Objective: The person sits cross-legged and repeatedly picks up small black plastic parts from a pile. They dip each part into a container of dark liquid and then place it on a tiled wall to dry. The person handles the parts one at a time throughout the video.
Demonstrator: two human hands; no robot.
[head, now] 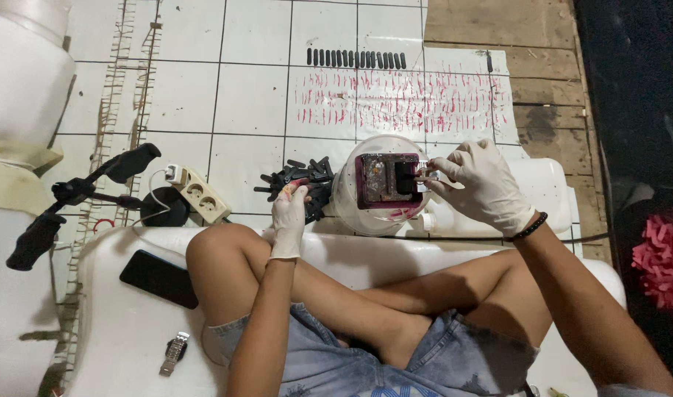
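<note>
Dipping a black piece [404, 176] in red tray [373, 180], right hand [483, 184] fingers pinched | left hand [289, 213] closed on pile [300, 180] | one row [356, 58] laid out, pile remains

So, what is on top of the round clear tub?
On the tub lies a dark pink-stained pad with a black strip that the right hand touches. The tub's inside is hidden.

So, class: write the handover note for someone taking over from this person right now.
Left hand, in a white glove, reaches into the heap of small black plastic pieces on the tiled floor. Right hand, also gloved, presses a black piece against the magenta-stained square ink pad in the clear round tub. Done: a row of black pieces lies above the red-streaked white sheet. Left: the heap.
</note>
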